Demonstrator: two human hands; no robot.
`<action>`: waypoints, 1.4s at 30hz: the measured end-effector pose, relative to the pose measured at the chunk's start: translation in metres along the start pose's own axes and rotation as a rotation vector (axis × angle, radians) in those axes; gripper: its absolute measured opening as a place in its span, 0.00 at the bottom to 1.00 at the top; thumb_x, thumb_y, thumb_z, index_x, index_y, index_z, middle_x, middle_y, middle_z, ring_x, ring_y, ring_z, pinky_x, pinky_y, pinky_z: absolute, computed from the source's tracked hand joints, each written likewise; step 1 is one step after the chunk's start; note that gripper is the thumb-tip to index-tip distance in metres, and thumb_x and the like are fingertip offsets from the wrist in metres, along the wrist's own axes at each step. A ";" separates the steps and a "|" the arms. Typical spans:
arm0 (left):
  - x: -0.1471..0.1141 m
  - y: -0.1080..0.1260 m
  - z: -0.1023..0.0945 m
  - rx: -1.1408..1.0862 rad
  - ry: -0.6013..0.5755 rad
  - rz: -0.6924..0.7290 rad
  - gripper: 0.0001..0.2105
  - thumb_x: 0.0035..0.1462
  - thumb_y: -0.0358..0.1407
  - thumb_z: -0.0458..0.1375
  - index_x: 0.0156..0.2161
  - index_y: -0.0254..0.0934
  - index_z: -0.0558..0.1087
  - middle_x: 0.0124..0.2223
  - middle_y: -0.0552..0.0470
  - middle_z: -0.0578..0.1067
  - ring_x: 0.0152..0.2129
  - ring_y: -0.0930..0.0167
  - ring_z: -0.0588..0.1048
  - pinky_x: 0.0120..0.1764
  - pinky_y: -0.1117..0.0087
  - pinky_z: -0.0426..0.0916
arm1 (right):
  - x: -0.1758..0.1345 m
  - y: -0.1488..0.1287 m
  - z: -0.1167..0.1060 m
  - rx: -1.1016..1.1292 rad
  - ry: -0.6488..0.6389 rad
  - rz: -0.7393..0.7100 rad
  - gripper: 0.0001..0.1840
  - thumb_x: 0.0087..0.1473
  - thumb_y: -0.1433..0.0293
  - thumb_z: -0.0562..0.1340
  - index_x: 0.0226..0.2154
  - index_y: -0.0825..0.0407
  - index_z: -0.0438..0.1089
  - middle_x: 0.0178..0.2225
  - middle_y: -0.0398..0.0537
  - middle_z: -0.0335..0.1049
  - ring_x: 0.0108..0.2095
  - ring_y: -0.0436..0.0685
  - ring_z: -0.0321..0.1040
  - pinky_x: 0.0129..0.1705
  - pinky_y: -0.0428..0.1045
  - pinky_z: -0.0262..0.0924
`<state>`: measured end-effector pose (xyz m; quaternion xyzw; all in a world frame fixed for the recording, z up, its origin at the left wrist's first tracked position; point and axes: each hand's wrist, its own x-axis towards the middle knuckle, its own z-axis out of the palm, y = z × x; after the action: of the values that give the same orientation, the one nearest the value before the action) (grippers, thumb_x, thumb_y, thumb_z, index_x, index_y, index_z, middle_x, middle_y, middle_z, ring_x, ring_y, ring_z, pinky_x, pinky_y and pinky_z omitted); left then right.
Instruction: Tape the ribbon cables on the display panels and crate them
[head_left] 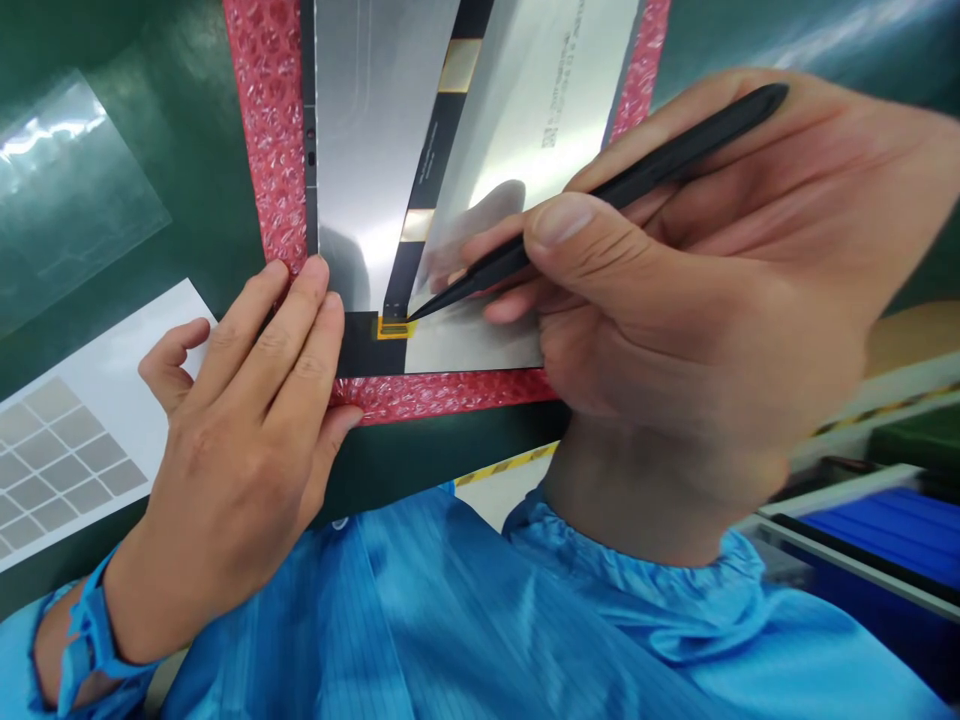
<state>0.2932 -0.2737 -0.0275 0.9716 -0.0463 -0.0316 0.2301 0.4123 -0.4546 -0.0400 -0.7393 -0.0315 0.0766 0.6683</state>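
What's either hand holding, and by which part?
The right hand holds the black tool around its middle, between thumb and fingers. The left hand rests on the panel's edge, visibly gripping nothing.

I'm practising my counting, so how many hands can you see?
2. The left hand rests at the near-left corner of the silver panel, over pink bubble wrap. The right hand holds a black pointed tool, its tip by a yellow piece. No others show.
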 end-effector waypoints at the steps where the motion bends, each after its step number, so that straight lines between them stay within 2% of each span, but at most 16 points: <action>1: 0.000 0.000 0.000 -0.011 0.001 0.000 0.28 0.72 0.35 0.55 0.74 0.46 0.58 0.76 0.48 0.63 0.72 0.52 0.63 0.70 0.47 0.54 | 0.000 0.000 0.000 -0.001 -0.006 0.003 0.08 0.60 0.77 0.71 0.33 0.48 0.76 0.30 0.44 0.77 0.33 0.61 0.80 0.28 0.54 0.76; 8: 0.000 0.001 0.000 0.023 -0.004 -0.003 0.31 0.71 0.35 0.57 0.76 0.48 0.55 0.75 0.48 0.63 0.72 0.53 0.63 0.69 0.46 0.55 | -0.001 0.002 -0.001 0.000 -0.009 -0.019 0.07 0.60 0.78 0.69 0.35 0.49 0.76 0.30 0.43 0.77 0.33 0.61 0.80 0.28 0.54 0.76; 13: 0.000 0.002 -0.002 0.049 -0.002 0.025 0.31 0.71 0.34 0.58 0.75 0.42 0.56 0.75 0.44 0.64 0.72 0.51 0.64 0.68 0.45 0.55 | 0.000 0.002 0.000 -0.021 -0.025 -0.013 0.08 0.61 0.79 0.69 0.35 0.50 0.75 0.31 0.42 0.79 0.32 0.60 0.80 0.28 0.55 0.77; 18: 0.001 0.003 -0.003 0.074 -0.013 0.002 0.30 0.71 0.35 0.58 0.75 0.46 0.58 0.75 0.47 0.64 0.71 0.51 0.65 0.69 0.44 0.52 | 0.002 0.000 0.000 -0.031 -0.021 -0.006 0.08 0.61 0.77 0.70 0.33 0.48 0.75 0.32 0.45 0.80 0.33 0.63 0.80 0.29 0.56 0.76; 22: 0.002 0.003 -0.003 0.075 -0.008 0.023 0.29 0.71 0.34 0.58 0.74 0.41 0.59 0.74 0.42 0.65 0.71 0.50 0.65 0.68 0.42 0.53 | 0.001 -0.001 -0.001 -0.049 -0.022 0.027 0.08 0.61 0.76 0.70 0.33 0.48 0.75 0.32 0.44 0.80 0.34 0.62 0.81 0.30 0.56 0.78; 24: 0.001 0.004 -0.004 0.083 -0.017 0.010 0.29 0.71 0.34 0.59 0.73 0.43 0.60 0.74 0.43 0.65 0.71 0.50 0.64 0.69 0.42 0.53 | 0.001 -0.001 -0.001 -0.042 -0.015 0.015 0.08 0.60 0.77 0.70 0.34 0.50 0.75 0.32 0.43 0.79 0.34 0.62 0.81 0.30 0.56 0.78; 28: 0.001 0.008 -0.004 0.078 -0.033 -0.043 0.28 0.71 0.34 0.59 0.71 0.57 0.62 0.75 0.51 0.64 0.72 0.53 0.63 0.70 0.41 0.51 | 0.000 -0.002 -0.001 -0.040 -0.009 -0.005 0.08 0.61 0.79 0.69 0.34 0.50 0.73 0.32 0.45 0.78 0.34 0.62 0.80 0.30 0.56 0.77; 32: 0.003 0.012 -0.004 0.086 -0.049 -0.054 0.26 0.70 0.32 0.59 0.69 0.55 0.67 0.75 0.48 0.64 0.72 0.50 0.62 0.69 0.37 0.53 | 0.000 0.000 0.000 -0.056 -0.007 -0.006 0.10 0.60 0.77 0.71 0.34 0.46 0.74 0.32 0.44 0.78 0.32 0.62 0.79 0.29 0.57 0.78; 35: 0.004 0.014 -0.005 0.130 -0.084 -0.047 0.27 0.68 0.30 0.60 0.69 0.53 0.67 0.75 0.44 0.63 0.72 0.48 0.62 0.69 0.36 0.53 | -0.001 0.005 0.004 -0.055 0.069 -0.061 0.09 0.59 0.76 0.71 0.34 0.46 0.75 0.30 0.42 0.76 0.29 0.60 0.78 0.27 0.56 0.78; 38: 0.002 0.015 -0.006 0.200 -0.102 -0.025 0.29 0.67 0.28 0.60 0.70 0.50 0.66 0.75 0.41 0.63 0.71 0.46 0.63 0.69 0.32 0.50 | -0.001 0.010 0.009 -0.015 0.191 -0.117 0.11 0.59 0.79 0.68 0.30 0.47 0.70 0.27 0.41 0.74 0.25 0.58 0.76 0.22 0.54 0.74; 42: 0.000 0.020 -0.004 0.273 -0.090 0.016 0.32 0.65 0.25 0.60 0.71 0.45 0.65 0.75 0.35 0.60 0.71 0.41 0.61 0.67 0.29 0.50 | 0.000 0.013 0.011 0.039 0.250 -0.103 0.11 0.58 0.79 0.66 0.28 0.49 0.69 0.25 0.40 0.74 0.27 0.58 0.80 0.19 0.48 0.71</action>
<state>0.2922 -0.2895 -0.0150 0.9910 -0.0684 -0.0667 0.0937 0.4100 -0.4454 -0.0538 -0.7275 0.0155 -0.0498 0.6842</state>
